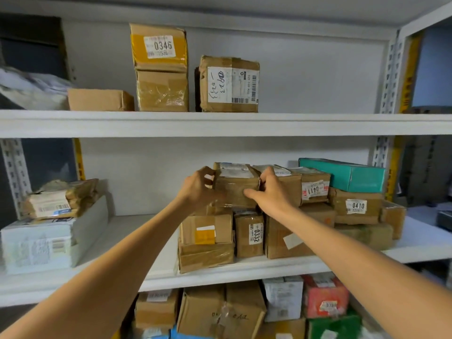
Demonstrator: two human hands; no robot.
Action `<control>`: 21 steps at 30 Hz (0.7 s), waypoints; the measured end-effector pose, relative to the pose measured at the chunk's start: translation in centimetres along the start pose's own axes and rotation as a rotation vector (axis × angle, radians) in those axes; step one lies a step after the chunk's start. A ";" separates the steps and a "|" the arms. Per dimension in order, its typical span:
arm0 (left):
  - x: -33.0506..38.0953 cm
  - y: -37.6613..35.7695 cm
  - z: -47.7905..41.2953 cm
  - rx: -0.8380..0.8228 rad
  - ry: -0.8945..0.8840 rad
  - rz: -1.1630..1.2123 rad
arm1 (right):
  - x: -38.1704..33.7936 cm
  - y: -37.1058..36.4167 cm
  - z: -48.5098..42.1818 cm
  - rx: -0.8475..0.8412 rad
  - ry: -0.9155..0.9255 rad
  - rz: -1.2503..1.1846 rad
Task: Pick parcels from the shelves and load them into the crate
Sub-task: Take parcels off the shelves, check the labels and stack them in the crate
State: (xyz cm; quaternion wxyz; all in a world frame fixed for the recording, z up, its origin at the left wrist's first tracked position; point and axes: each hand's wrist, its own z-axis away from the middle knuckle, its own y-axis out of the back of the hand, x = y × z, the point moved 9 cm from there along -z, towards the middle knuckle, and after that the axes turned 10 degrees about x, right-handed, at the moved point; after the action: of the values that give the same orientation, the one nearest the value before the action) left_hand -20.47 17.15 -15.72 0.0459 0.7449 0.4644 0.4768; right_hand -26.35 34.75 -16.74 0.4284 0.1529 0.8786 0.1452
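Brown taped parcel (pixel 234 189) is gripped from both sides, atop the box pile on the mid shelf (pixel 137 241). L hand (pixel 199 189) is wrapped round its left edge, fingers (pixel 208 171) curled over the top corner. R hand (pixel 269 192) is clamped on the right edge: thumb laid across the front face, other fingers hooked over the top. Directly below are seen a box w/ orange label (pixel 206 231) and the 0332 box (pixel 249 236); whether the parcel is lifted clear of them can't be told. The 0411 box (pixel 315 189) sits just beside it on the right, w/ the teal box (pixel 342 176) further right. The 0346 box (pixel 159 47) is stacked on the upper shelf (pixel 318 123).
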 end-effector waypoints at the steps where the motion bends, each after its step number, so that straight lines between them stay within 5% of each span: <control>1: -0.3 0.1 0.2 0.006 0.037 0.110 | -0.1 0.2 0.2 0.029 0.003 -0.040; 6: 0.2 1.1 1.2 0.147 0.060 0.416 | 0.1 1.4 0.8 0.176 -0.080 -0.213; 21: -0.3 1.8 2.2 0.188 0.097 0.515 | -1.3 1.5 1.0 0.137 -0.002 -0.176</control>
State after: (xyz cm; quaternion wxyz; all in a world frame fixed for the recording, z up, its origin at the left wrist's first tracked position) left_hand -17.67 16.73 -16.19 -0.1687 0.8158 0.3035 0.4625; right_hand -24.62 35.75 -15.84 0.4287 0.1043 0.8962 0.0465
